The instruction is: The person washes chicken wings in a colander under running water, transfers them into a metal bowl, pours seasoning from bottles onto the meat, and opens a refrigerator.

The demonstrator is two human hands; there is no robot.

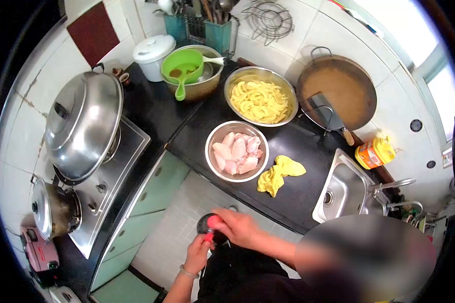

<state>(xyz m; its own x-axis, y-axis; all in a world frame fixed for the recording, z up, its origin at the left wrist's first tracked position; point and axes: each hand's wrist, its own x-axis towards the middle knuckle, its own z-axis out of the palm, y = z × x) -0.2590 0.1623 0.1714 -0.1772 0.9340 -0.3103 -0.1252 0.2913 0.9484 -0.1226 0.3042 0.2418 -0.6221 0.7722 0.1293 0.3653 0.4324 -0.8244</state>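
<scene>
In front of my body, over the floor, my two hands are close together at a small thing with bright red parts (214, 222), whose kind I cannot make out. My right hand (235, 228) is closed around its upper red part. Below it, my left hand (197, 252), with a bracelet at the wrist, pinches a lower red part. A dark rounded shape (203, 231) shows just behind them. On the counter ahead lie crumpled yellow gloves (280, 175). Beside them stands a steel bowl (208, 160) of raw chicken pieces (238, 151).
A larger bowl (227, 96) holds yellow slices. A wok (356, 76) with a spatula (326, 108) leans on the wall. The sink (333, 174) is right; a lidded wok (86, 121) and pot (48, 207) stand on the stove (93, 222). A green ladle (181, 91) rests in a pot.
</scene>
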